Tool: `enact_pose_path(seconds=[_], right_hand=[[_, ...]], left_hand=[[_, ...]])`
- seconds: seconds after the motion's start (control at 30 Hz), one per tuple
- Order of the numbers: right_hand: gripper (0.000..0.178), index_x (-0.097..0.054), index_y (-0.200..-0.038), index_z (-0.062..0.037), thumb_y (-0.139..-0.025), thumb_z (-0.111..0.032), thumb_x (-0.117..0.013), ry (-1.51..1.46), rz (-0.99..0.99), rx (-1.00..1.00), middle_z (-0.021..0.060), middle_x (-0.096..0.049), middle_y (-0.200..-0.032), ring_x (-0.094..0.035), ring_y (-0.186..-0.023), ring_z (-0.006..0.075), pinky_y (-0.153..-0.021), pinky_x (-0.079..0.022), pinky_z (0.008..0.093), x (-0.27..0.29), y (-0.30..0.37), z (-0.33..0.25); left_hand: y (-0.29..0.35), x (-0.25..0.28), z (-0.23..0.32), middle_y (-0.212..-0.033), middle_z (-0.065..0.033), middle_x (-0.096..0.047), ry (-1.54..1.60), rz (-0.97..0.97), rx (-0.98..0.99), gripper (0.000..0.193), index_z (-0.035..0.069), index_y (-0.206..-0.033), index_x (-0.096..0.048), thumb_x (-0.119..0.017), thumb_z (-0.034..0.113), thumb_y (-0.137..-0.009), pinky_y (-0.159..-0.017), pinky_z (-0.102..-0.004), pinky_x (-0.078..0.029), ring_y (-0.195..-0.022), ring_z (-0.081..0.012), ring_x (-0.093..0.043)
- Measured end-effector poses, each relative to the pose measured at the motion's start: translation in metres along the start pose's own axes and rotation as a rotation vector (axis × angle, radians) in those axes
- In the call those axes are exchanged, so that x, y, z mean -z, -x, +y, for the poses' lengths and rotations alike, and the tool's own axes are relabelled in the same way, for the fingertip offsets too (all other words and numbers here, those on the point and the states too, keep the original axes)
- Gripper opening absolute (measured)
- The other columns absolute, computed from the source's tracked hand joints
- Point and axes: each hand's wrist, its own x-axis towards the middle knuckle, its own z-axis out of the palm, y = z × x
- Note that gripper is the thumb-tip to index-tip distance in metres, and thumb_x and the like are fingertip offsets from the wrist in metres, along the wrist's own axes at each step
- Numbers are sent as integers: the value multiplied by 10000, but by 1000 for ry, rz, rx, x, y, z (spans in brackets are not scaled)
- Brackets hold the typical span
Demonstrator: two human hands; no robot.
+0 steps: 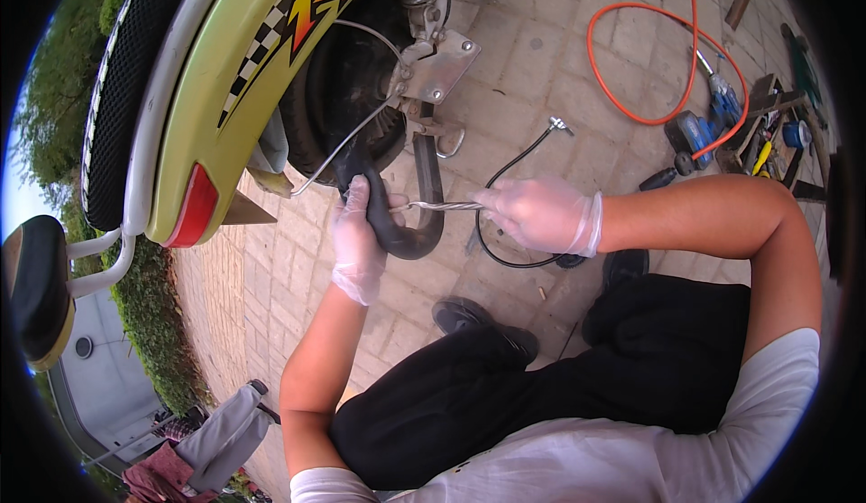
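My left hand (359,237), in a clear plastic glove, is closed around a black rubber inner tube (417,239). The tube hangs in a loop out of the rear wheel (338,97) of a yellow two-wheeler. In my right hand (546,214), also gloved, is a slim silver rod (451,205) with a twisted look. Its far end reaches to the fingertips of my left hand, beside the tube; what exactly it touches there is too small to tell. My right fingers wrap the rod's near end and hide it.
A black hose (494,250) with a metal fitting curves on the paving below my right hand. An orange air hose (591,47) loops at the right, near a blue tool (690,133) and a box of tools (767,138). The yellow body panel (216,97) overhangs the left; a person (212,444) is at lower left.
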Motion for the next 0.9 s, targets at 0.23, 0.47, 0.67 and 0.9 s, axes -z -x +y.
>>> enact_pose_path(seconds=[0.23,0.47,0.67,0.9], right_hand=[[198,-643,-1060,-52,-942,-162,-529,-15,7,17,158,-604,-824,-610,-711,385,-614,-486,483,0,-1,0],[204,-646,-1066,-54,-944,-165,-527,4,-2,9,155,-606,-826,-611,-710,381,-614,-487,480,1,0,-2],[195,-651,-1051,-54,-928,-145,-530,18,4,23,153,-608,-828,-610,-713,378,-614,-488,475,0,1,-1],[195,-656,-1048,-46,-925,-134,-533,6,26,30,155,-608,-830,-611,-713,376,-612,-490,470,-1,1,-1]], left_hand=[[0,0,-1,-762,-163,-666,45,22,3,272,51,-1016,-572,-536,320,-1007,-494,-308,-499,-520,-209,-576],[-2,2,-2,-759,-161,-663,58,15,-4,270,50,-1005,-568,-535,318,-1007,-491,-314,-502,-518,-207,-575],[-1,1,-1,-756,-165,-668,34,7,-10,292,43,-1000,-570,-538,333,-1004,-483,-312,-500,-514,-201,-572],[-2,2,-2,-752,-164,-668,25,6,-18,307,41,-987,-575,-546,347,-1000,-480,-306,-498,-511,-195,-571]])
